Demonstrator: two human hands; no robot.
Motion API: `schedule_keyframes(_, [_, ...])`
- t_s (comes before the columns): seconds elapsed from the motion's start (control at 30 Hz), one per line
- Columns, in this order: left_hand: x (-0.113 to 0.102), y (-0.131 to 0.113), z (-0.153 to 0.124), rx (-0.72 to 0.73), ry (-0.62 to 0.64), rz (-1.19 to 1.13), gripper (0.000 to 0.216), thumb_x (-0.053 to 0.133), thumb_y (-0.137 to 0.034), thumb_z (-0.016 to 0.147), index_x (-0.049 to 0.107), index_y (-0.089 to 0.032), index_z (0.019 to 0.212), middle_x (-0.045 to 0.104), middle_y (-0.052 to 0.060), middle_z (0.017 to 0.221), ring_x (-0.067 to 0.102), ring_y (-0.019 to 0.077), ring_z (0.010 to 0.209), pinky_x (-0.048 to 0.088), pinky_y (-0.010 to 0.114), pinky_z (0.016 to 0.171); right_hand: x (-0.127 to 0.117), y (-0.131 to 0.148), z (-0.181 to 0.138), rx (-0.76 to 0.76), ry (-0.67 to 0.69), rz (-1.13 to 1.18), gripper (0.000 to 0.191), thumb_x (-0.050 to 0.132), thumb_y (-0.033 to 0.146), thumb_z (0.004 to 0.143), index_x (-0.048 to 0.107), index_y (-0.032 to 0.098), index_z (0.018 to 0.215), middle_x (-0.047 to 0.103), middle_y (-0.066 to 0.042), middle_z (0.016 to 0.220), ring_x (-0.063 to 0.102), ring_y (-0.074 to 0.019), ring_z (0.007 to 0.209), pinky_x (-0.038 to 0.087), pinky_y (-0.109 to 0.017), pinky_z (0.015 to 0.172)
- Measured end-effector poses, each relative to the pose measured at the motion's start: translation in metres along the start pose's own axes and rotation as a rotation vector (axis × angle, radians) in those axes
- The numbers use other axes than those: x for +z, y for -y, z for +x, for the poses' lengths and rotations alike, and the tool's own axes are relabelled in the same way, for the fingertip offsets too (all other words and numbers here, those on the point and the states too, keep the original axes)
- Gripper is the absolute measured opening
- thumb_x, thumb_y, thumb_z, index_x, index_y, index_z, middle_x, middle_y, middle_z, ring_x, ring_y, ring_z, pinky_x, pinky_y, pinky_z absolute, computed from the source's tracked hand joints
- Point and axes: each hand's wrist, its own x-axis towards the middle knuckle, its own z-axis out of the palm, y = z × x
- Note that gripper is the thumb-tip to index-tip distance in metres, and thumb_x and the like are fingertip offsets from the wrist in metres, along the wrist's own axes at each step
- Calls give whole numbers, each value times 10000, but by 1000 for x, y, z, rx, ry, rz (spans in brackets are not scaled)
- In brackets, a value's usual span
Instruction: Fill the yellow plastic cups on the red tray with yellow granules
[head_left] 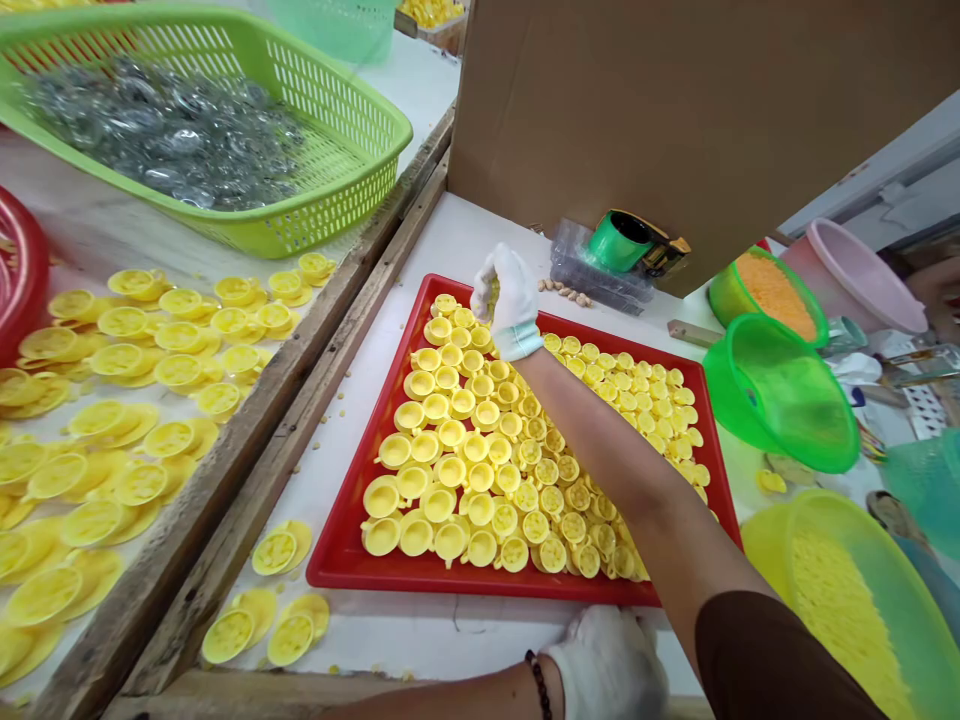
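Note:
My right hand, in a white glove, reaches over the far left corner of a red tray. Its fingers are curled closed, with something yellow showing inside the fist. The tray is packed with several small yellow plastic cups, some with patterned inserts. My left hand, also gloved, rests with fingers curled at the tray's near edge; a dark bead bracelet is on that wrist. What it holds, if anything, is hidden.
Flat yellow discs lie spread left of a wooden divider. A green basket holds clear pieces. A cardboard box stands behind the tray. Green bowls and a yellow basin of yellow grains sit at the right.

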Motion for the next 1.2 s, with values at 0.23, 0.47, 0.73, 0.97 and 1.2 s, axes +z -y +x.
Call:
schedule_keyframes(0.23, [-7, -4, 3, -48, 160, 85, 273, 578, -225, 896, 799, -147, 1035, 730, 221, 935, 726, 345, 843, 523, 387, 588, -10, -4, -12, -111, 51, -30, 503, 500, 663, 954, 484, 217, 721, 484, 59, 591, 498, -75, 506, 442, -252, 585])
schedule_keyframes(0.47, [6, -2, 2, -19, 125, 132, 280, 558, -218, 919, 797, -157, 1053, 731, 195, 942, 730, 356, 856, 549, 417, 599, -8, 5, -7, -62, 96, -84, 293, 553, 484, 963, 539, 225, 827, 551, 37, 678, 524, -92, 564, 391, -234, 522])
schedule_keyframes(0.73, [10, 0, 7, -52, 96, 91, 298, 587, -297, 888, 802, -141, 1023, 739, 212, 943, 724, 362, 832, 517, 401, 567, 1, 3, -13, 17, 188, -88, 252, 598, 474, 927, 573, 231, 863, 589, 31, 746, 582, -92, 618, 462, -239, 591])
schedule_keyframes(0.97, [-2, -2, 6, -44, 106, 64, 173, 670, -243, 808, 807, -174, 889, 719, 192, 789, 701, 300, 719, 491, 345, 558, -3, 7, -24, -30, 277, -76, 327, 675, 554, 874, 612, 233, 882, 634, 10, 775, 642, -135, 755, 549, -307, 778])
schedule_keyframes(1.2, [-20, -5, -20, 78, 15, 277, 151, 628, -194, 849, 758, -126, 882, 665, 148, 814, 669, 288, 730, 449, 363, 515, -29, 47, -29, 69, 50, 0, 429, 634, 650, 859, 569, 230, 801, 609, 12, 712, 650, -140, 693, 538, -299, 683])
